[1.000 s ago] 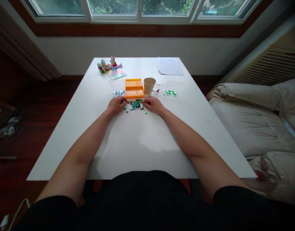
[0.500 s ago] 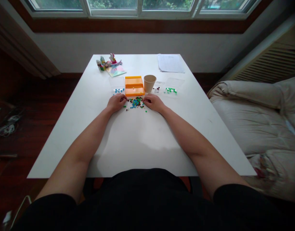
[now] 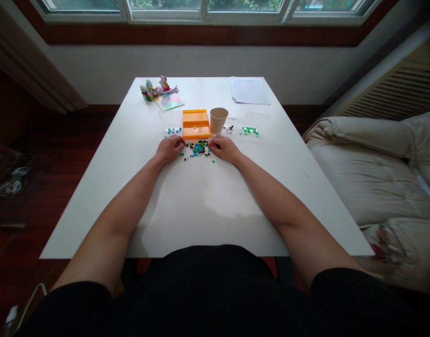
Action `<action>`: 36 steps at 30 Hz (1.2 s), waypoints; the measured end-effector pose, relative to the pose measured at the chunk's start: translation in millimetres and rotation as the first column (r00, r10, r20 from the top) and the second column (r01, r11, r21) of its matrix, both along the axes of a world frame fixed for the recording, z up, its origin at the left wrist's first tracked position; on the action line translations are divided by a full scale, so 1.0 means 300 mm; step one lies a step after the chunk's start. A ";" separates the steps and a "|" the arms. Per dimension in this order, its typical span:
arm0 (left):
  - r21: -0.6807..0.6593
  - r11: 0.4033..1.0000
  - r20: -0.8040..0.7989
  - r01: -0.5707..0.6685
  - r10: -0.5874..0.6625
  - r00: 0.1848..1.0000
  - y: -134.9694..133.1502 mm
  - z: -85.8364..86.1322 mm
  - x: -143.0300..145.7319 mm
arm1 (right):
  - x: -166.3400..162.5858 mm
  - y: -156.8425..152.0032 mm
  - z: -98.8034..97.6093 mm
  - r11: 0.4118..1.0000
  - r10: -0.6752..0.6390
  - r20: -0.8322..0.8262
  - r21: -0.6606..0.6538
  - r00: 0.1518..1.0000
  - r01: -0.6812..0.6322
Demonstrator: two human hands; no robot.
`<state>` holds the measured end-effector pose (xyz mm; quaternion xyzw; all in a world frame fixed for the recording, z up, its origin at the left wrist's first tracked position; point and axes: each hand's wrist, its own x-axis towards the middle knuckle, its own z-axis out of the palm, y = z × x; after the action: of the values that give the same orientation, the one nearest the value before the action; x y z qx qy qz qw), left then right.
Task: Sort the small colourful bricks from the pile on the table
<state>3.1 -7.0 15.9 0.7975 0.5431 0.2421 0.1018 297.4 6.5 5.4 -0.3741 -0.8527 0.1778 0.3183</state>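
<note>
A loose pile of small toy bricks [image 3: 198, 148], blue, green, dark red and yellow, lies on the white table [image 3: 207, 196]. At its left edge is my left hand [image 3: 169, 148], fingers curled and drawn together at the tips. My right hand [image 3: 224, 148] rests at the right edge with fingers bent in a pinch. Whatever either hand holds is too small to make out. Just beyond the pile stands an open orange box [image 3: 196, 136], with a light speck inside. A brown paper cup [image 3: 219, 120] stands upright against the box's right side.
Blue pieces [image 3: 173, 131] lie in a clear tray on the left. On the right are dark pieces [image 3: 229, 128] and a clear tray with green pieces [image 3: 250, 131]. Small figurines [image 3: 148, 91], a pastel card [image 3: 169, 101] and paper sheets [image 3: 250, 91] lie farther back.
The view has tilted very slightly, so everything sits a little higher in the picture. Both hands stay in place beside the pile.
</note>
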 end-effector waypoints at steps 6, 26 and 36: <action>0.013 1.000 -0.006 -0.001 0.001 1.000 0.002 -0.003 0.000 | 0.003 0.008 -0.011 1.000 0.012 -0.005 0.002 1.000 -0.012; 0.002 1.000 -0.004 0.002 -0.002 1.000 -0.001 0.003 -0.002 | -0.002 0.000 -0.001 1.000 -0.001 0.003 -0.014 1.000 0.001; -0.033 0.999 0.007 -0.019 0.019 1.000 -0.003 0.009 0.004 | -0.002 -0.003 0.007 0.999 -0.016 0.021 -0.033 1.000 0.017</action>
<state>4.2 -8.0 18.5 0.7896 0.5542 0.2372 0.1145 296.8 5.6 7.6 -0.3883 -0.8498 0.1854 0.3045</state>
